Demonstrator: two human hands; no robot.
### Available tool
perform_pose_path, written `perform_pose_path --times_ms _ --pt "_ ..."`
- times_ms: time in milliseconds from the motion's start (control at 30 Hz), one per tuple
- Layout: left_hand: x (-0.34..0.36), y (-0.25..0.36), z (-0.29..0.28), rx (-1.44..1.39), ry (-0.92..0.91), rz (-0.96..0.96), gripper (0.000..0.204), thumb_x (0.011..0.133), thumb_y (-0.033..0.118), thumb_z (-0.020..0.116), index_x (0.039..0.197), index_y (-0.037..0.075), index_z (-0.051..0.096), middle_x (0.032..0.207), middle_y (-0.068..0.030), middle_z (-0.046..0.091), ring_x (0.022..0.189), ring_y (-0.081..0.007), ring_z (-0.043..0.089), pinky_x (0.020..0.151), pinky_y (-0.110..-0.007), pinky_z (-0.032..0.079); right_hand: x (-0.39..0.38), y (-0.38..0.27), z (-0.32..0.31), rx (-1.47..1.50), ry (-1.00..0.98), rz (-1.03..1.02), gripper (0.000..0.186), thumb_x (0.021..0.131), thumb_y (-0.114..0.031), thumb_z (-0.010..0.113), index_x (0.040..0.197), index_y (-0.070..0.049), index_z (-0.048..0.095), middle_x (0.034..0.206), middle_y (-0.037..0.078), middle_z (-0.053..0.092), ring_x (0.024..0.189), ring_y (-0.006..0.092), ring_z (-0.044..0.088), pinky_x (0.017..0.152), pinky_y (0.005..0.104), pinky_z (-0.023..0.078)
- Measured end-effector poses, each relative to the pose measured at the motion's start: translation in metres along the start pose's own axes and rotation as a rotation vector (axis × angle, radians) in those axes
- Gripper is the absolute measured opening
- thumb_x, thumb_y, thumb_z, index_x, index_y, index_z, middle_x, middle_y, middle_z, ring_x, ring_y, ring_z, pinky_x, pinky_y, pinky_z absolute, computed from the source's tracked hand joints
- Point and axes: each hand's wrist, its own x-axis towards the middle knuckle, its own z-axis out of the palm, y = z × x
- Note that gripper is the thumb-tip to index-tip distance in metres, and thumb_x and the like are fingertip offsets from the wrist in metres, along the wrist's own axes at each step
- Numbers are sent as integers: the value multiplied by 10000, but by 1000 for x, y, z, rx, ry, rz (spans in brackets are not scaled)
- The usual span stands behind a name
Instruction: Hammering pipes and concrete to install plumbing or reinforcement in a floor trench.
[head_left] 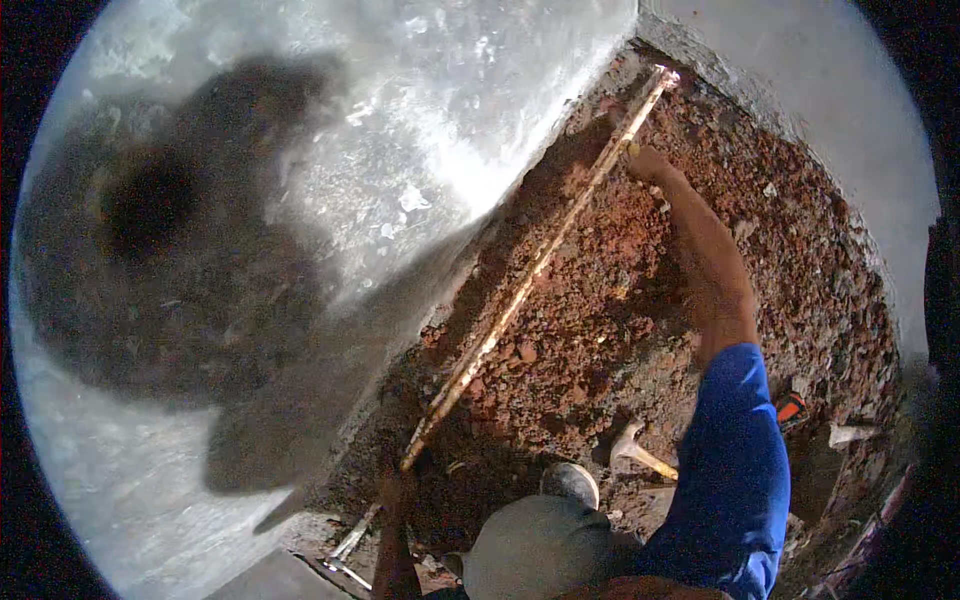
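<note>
A long, thin, pale strip point(530, 275), perhaps a wooden batten, lies slantwise over rough reddish-brown earth, close beside the grey wall. My right hand point(652, 167), at the end of a blue-sleeved arm, is closed at the strip's far part, its fingers against the edge. In deep shadow by the near end is my left hand point(398, 487); its fingers do not show clearly. Past that hand, a pale thin piece point(352, 540) points to the lower left. I cannot tell whether it belongs to the strip.
A hammer point(630, 447) with a light handle lies on the soil left of my right sleeve. Farther right is a small orange and black object point(790, 407). Smooth grey walls point(400, 130) border the earth. A rounded pale grey shape point(540, 550) fills the lower middle.
</note>
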Motion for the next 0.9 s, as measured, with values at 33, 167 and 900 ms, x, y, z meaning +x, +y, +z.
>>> perform_pose_path --times_ms 33,167,900 --pt "7 7 -23 -46 -31 -44 637 764 367 601 1258 6 422 1113 -220 547 997 -357 537 828 -466 438 -34 -6 -8 132 -123 6 203 860 -197 515 907 -4 552 793 121 598 695 217 552 596 390 446" --pt "12 17 -8 -113 -75 41 626 767 365 598 1251 8 427 1118 -220 544 1001 -359 537 821 -459 445 -173 0 -47 527 -443 123 236 824 -205 576 966 -17 562 810 135 604 716 220 563 639 422 460" --pt "12 0 4 -211 144 310 630 757 372 585 1232 -8 423 1127 -221 526 1012 -405 511 859 -485 420 -260 -7 4 29 -471 -335 287 794 -225 562 943 20 581 750 118 613 661 220 604 628 304 484"
